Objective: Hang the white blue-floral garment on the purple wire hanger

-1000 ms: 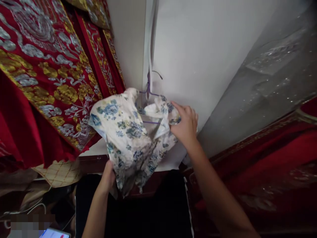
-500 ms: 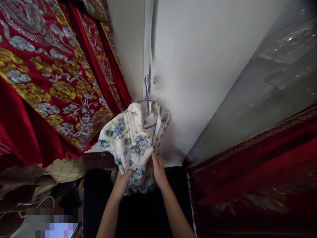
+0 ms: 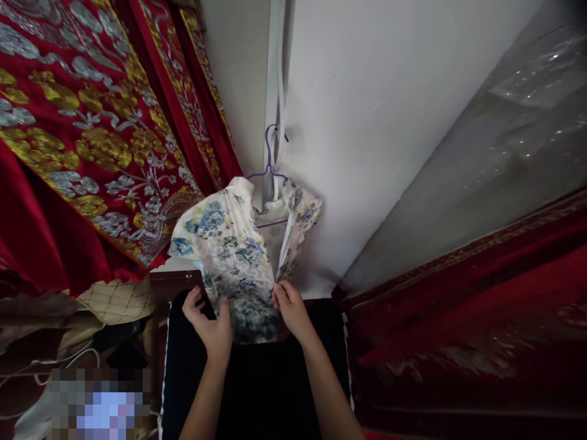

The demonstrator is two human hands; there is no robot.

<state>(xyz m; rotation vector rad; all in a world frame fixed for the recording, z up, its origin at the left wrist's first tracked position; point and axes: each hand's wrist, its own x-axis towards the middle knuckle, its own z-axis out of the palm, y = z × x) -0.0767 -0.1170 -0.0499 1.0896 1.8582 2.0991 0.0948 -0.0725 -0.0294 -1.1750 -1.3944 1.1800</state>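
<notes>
A white blouse (image 3: pixel 238 238) with blue flowers and short sleeves hangs on a purple hanger (image 3: pixel 268 162). The hanger's hook is caught on a small dark hook on the pale wall. My right hand (image 3: pixel 288 305) pinches the front edge of the blouse, below its open neckline. Beside the lower left side of the blouse is my left hand (image 3: pixel 208 321), its fingers spread and curved, holding nothing. The lower part of the blouse hangs in shadow in front of my dark trousers (image 3: pixel 266 391).
Red cloth (image 3: pixel 110 146) embroidered in gold and silver hangs at the left. A white cord (image 3: pixel 280 85) runs down the wall above the hanger. Cables and a quilted beige cloth (image 3: pixel 114 302) lie at lower left. Dark red furniture (image 3: pixel 458 336) under clear plastic stands at right.
My left hand has let go of the blouse and moved left, opening its fingers. My right hand has shifted slightly left on the front edge. The neckline now gapes wider.
</notes>
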